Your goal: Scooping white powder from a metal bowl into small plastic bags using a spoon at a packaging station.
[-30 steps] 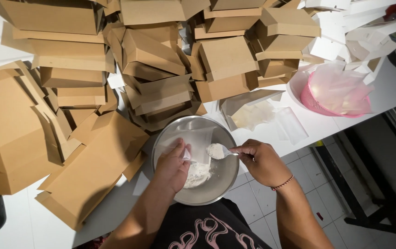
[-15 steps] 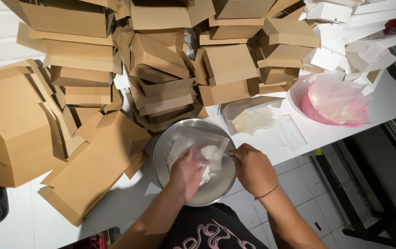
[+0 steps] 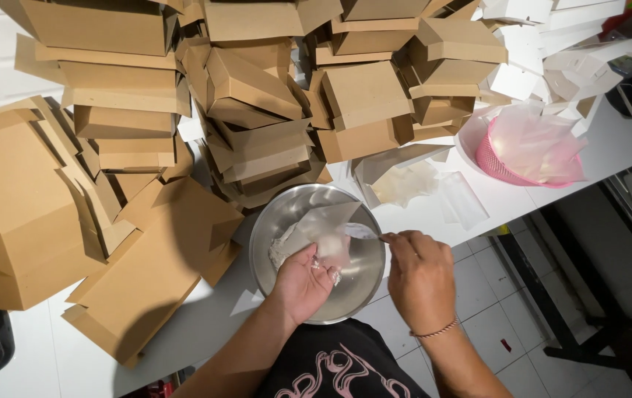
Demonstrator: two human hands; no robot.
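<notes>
A steel mixing bowl sits at the near edge of a white table and holds a heap of white powder. My left hand is over the bowl, gripping a small clear plastic bag with its mouth up. My right hand is beside it at the bowl's right rim, holding a spoon whose tip reaches the bag's opening.
Many folded brown cardboard boxes are stacked across the table behind and left of the bowl. A pile of clear bags lies right of the bowl. A pink basket lined with plastic stands further right. White boxes sit at the back right.
The view has shifted a little. My left hand has lifted the bag upright above the bowl, and my right hand has brought the spoon to its mouth.
</notes>
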